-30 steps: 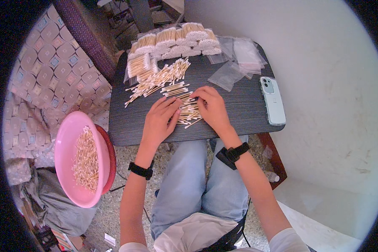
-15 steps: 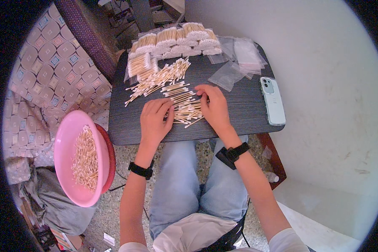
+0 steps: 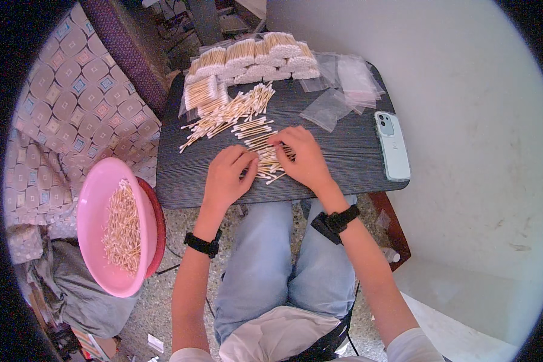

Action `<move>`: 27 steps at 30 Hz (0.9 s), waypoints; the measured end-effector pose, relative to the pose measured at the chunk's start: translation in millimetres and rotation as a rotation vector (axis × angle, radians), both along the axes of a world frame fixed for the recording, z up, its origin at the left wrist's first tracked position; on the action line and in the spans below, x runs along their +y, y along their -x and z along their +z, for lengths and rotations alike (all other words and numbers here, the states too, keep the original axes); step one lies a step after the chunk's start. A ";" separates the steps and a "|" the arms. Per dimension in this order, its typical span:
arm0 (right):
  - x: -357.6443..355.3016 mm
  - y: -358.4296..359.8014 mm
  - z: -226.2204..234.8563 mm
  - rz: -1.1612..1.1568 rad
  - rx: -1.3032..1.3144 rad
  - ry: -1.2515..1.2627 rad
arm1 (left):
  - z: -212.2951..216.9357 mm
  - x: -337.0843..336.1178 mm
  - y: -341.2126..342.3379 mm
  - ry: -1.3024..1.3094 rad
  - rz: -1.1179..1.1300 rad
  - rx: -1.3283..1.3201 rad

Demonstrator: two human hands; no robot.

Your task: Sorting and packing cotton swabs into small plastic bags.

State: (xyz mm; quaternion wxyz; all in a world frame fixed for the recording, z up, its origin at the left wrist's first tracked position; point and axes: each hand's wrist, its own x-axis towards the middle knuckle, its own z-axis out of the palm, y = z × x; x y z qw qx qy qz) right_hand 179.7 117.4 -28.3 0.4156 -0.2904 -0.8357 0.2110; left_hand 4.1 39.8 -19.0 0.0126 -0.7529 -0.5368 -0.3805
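Loose cotton swabs (image 3: 262, 142) with pale wooden sticks and white tips lie in a rough row on the table's near half. At their left ends is my left hand (image 3: 228, 175), its fingers bent and its thumb held apart from them. Over the right side of the row reaches my right hand (image 3: 304, 155), thumb and fingertips drawn together on swabs; the exact number between them is hidden. Just beyond, a larger heap of swabs (image 3: 232, 114) spreads slantwise. Clear bags packed with swabs (image 3: 241, 54) are stacked along the far edge.
Empty clear zip bags (image 3: 326, 108) lie at the back right of the dark table (image 3: 344, 154). A pale phone (image 3: 393, 148) rests by the right edge, near the wall. Left of the table, a pink basin (image 3: 93, 235) holds many more swabs.
My right hand has moved left over the swabs, and its thumb and fingers have drawn closer together. My left hand has shifted slightly right, toward them.
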 end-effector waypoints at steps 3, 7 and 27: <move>-1.4 -0.4 2.4 0.043 -0.002 0.044 | 0.1 -0.5 0.0 0.001 -0.005 -0.033; -0.2 -1.2 3.4 0.100 0.000 0.036 | 0.5 0.1 0.0 -0.011 0.001 -0.018; -1.2 3.4 -0.4 0.053 0.012 0.035 | 0.2 0.3 0.8 0.138 0.079 0.039</move>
